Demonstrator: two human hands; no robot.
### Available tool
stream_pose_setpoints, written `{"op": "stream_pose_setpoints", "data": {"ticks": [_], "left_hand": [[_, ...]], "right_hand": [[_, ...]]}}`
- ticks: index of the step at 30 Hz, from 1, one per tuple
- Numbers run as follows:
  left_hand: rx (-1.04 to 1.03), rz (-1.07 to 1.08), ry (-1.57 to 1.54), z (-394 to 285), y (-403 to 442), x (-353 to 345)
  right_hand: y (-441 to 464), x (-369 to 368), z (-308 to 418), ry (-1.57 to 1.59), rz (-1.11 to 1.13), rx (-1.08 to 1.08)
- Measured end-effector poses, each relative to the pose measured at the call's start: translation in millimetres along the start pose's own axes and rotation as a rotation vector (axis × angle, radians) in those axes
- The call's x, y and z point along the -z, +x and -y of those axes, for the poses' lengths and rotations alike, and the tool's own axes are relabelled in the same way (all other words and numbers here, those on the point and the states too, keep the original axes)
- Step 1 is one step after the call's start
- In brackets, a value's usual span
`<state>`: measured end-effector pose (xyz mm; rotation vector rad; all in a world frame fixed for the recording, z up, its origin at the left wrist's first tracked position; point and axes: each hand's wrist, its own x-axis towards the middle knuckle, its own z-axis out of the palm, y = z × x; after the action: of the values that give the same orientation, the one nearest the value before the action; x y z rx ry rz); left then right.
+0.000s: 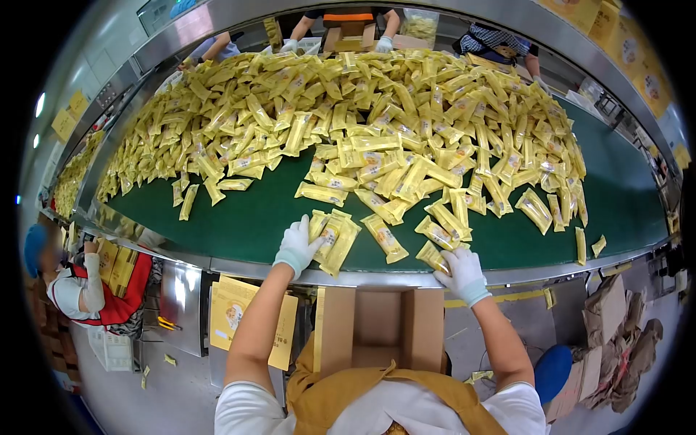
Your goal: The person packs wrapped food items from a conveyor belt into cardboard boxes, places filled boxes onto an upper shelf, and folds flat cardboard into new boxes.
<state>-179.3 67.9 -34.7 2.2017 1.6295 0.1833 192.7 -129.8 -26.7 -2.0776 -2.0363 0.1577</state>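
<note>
My left hand (296,247), in a white glove, is at the front edge of the green belt with its fingers curled against a small row of yellow wrapped packets (338,243). At the right, my gloved right hand (465,274) grips the end of another yellow packet (433,257). Two more packets (437,233) lie just above that hand. Between my hands a single packet (385,239) lies tilted on the belt. An open cardboard box (336,330) stands below the belt edge, in front of my body.
A large heap of yellow packets (348,94) covers the far part of the green belt (254,217). Co-workers' hands (384,44) are across the belt. A person in a red apron (98,290) is at left. Flattened yellow cartons (250,319) and brown cardboard (605,319) flank me.
</note>
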Motion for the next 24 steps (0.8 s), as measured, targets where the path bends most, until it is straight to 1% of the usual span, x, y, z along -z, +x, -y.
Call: {"op": "stream_pose_setpoints", "data": {"ticks": [2, 3, 4, 5, 6, 7, 8, 9, 10, 11, 13, 14, 16, 17, 18, 19, 20, 22, 24], "left_hand": [[0.012, 0.039, 0.023, 1.3, 2.6, 9.6], [0.032, 0.047, 0.032, 7.5, 6.9, 9.1], [0.051, 0.057, 0.040, 12.9, 10.6, 7.5], [0.060, -0.003, 0.035, 17.5, 11.4, 4.3], [0.076, -0.002, 0.035, 14.8, 11.8, 7.2], [0.093, -0.002, 0.036, 11.3, 11.4, 12.2], [0.114, -0.003, 0.037, 9.4, 10.9, 15.8], [0.075, -0.213, -0.058, 9.1, 4.8, 9.4], [0.053, -0.230, -0.092, 1.1, 2.6, 14.1], [0.034, -0.247, -0.124, -11.0, -3.0, 23.1], [-0.014, -0.270, -0.163, -34.4, -12.0, 30.3], [-0.001, -0.177, -0.019, -45.7, -11.6, 30.6], [0.092, -0.073, 0.093, -58.6, -11.7, 13.0], [0.137, -0.058, 0.133, -52.8, -6.2, -8.2], [0.118, -0.071, 0.134, -51.0, -1.8, -12.5], [0.098, -0.080, 0.137, -47.9, 1.7, -14.5], [0.080, -0.085, 0.141, -44.9, 2.7, -15.4], [0.108, -0.096, 0.036, -42.1, 7.0, -4.8], [0.153, -0.100, -0.011, -55.5, 1.3, 15.7]], "right_hand": [[-0.7, 16.5, 5.7, 0.155, 0.138, 0.027], [-1.7, 13.0, 3.7, 0.317, 0.043, 0.044], [0.1, 15.8, 4.9, 0.363, -0.033, 0.019], [6.2, 19.3, 8.0, 0.409, -0.108, -0.007], [13.9, 23.9, 12.8, 0.455, -0.185, -0.033], [21.9, 32.9, 21.5, 0.417, -0.225, -0.060], [29.5, 26.0, 15.3, 0.329, -0.219, -0.101], [40.2, 8.4, 5.0, 0.243, -0.213, -0.140], [49.5, -6.9, -2.4, 0.159, -0.209, -0.177], [55.5, -16.1, -6.0, 0.121, -0.162, -0.233], [64.8, -12.7, -6.3, 0.096, -0.035, -0.271], [69.0, -10.7, -7.4, 0.080, 0.031, -0.291], [75.1, -6.9, -7.7, 0.070, 0.108, -0.280], [78.4, -2.4, -3.3, 0.071, 0.148, -0.282], [82.8, 4.6, 2.8, 0.071, 0.182, -0.286], [85.4, 12.0, 13.4, 0.168, 0.153, -0.260], [87.6, 36.5, 36.0, 0.266, 0.165, -0.245], [94.7, 45.0, 65.9, 0.381, 0.089, -0.158], [107.4, 46.9, 93.5, 0.348, 0.145, -0.160]]}}
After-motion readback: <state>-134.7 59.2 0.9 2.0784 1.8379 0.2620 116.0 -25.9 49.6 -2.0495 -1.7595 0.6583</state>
